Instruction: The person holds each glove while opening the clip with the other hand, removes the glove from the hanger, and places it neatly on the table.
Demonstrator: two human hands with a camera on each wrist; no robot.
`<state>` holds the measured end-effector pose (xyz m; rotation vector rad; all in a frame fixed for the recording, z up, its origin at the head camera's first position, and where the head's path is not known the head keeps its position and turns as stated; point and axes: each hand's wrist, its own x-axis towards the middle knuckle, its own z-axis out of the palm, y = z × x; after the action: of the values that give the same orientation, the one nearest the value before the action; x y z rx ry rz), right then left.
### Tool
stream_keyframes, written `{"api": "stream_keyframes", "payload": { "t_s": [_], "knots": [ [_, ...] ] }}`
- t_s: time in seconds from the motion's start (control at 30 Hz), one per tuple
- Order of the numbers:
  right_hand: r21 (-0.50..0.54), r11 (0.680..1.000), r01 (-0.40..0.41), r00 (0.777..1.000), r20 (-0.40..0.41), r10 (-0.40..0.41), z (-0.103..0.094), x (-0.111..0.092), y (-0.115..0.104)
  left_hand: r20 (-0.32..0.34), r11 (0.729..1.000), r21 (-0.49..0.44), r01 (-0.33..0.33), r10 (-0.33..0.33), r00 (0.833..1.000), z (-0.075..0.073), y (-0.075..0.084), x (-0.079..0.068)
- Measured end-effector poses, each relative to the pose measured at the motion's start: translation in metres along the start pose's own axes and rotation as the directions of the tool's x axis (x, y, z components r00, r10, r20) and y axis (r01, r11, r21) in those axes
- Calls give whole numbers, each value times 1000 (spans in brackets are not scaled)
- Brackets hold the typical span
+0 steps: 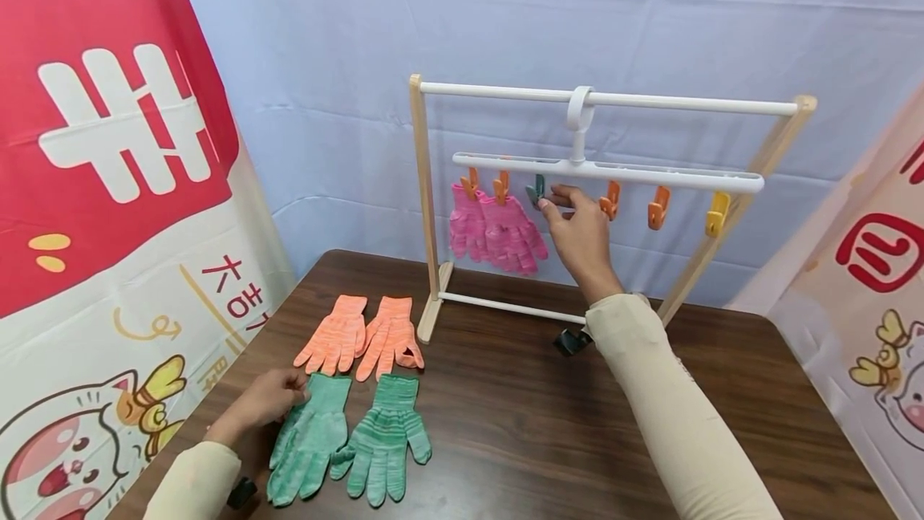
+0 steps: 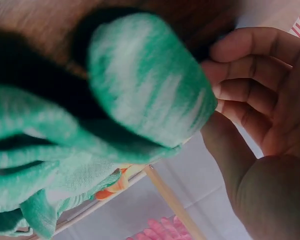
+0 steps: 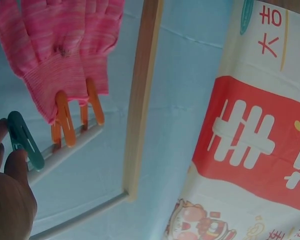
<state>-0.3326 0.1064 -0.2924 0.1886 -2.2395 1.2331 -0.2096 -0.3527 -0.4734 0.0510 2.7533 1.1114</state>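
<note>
Right hand raised to the hanger, thumb and fingers pinching the dark green clip — a narrow grip, with the clip hanging from the white hanger bar. Left hand is low at the table, its thumb and fingertips close together on the cuff corner of the nearer green glove, which lies on the dark wooden table; in the left wrist view that cuff edge sits between thumb and fingers. Just beside it the other green glove lies flat, its fingers pointing toward the person. Beyond these, a pair of orange gloves lies on the table, cuffs toward the rack. On the hanger bar, to the left of the dark green clip, two orange clips hold the pink gloves by their cuffs, fingers downward. Past the right hand, along the same bar, hang two more orange clips and, near the end, a yellow clip. The hanger hooks over the white top rod of a rack with wooden posts — pale blue cloth behind it, a red and white printed cloth at the left.
</note>
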Motion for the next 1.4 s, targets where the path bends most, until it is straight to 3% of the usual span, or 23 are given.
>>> {"api": "stream_keyframes", "payload": {
  "t_s": [0.4, 0.6, 0.67, 0.77, 0.93, 1.07, 1.23, 1.4],
  "knots": [
    [-4, 1000, -2, 1000, -5, 2, -4, 0, 6, -112, 981, 193, 27, -5, 994, 3, 8, 8],
    [-19, 1000, 7, 1000, -5, -7, -4, 0, 9, -240, 945, 321, 65, 15, 971, -3, 31, 14],
    [-21, 1000, 5, 1000, -3, -5, -4, -1, 10, -284, 944, 327, 49, 49, 958, -4, 44, 18],
    [-23, 1000, 1, 1000, 3, -1, -5, -2, 12, -317, 950, 312, -27, 130, 939, 0, 70, 28],
    [-34, 999, 9, 1000, 15, -9, -3, -6, 17, -300, 962, 192, -191, 243, 922, 16, 127, 52],
    [-41, 999, 10, 1000, 29, -9, 2, -11, 20, -307, 948, 87, -305, 317, 898, 33, 172, 77],
    [-55, 998, 27, 998, 49, -24, 8, -17, 18, -367, 926, 0, -378, 352, 861, 47, 221, 102],
    [-51, 998, 30, 999, 45, -27, 9, -19, 16, -412, 901, -63, -429, 368, 833, 58, 253, 116]
  ]
}}
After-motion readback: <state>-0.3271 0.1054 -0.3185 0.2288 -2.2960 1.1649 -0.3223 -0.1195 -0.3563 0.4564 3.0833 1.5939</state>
